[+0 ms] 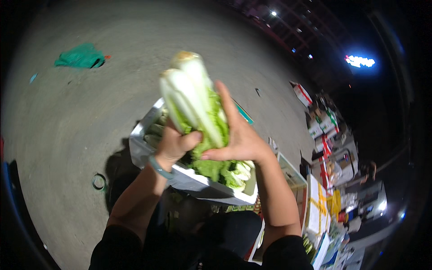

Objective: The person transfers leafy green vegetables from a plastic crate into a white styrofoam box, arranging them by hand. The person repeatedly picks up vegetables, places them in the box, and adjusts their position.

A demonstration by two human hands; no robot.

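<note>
Two long heads of leafy cabbage (189, 94), white stalks up and green leaves down, are raised in front of me, slightly blurred. My left hand (175, 141), with a pale green bangle at the wrist, grips them from the left, thumb across the leaves. My right hand (236, 135) lies along their right side, thumb and fingers spread around the leaves. Below both hands stands a white foam box (199, 182) that holds more greens. Its right end shows leafy heads (236, 175); its left end holds darker greens (154, 133).
A green bag (81, 56) lies on the concrete ground. A roll of tape (99, 181) is left of the box. At right stand a plastic crate (292, 173), a foam box with yellow tape (317, 206) and stacked cartons (322, 125). A person (369, 172) is farther off.
</note>
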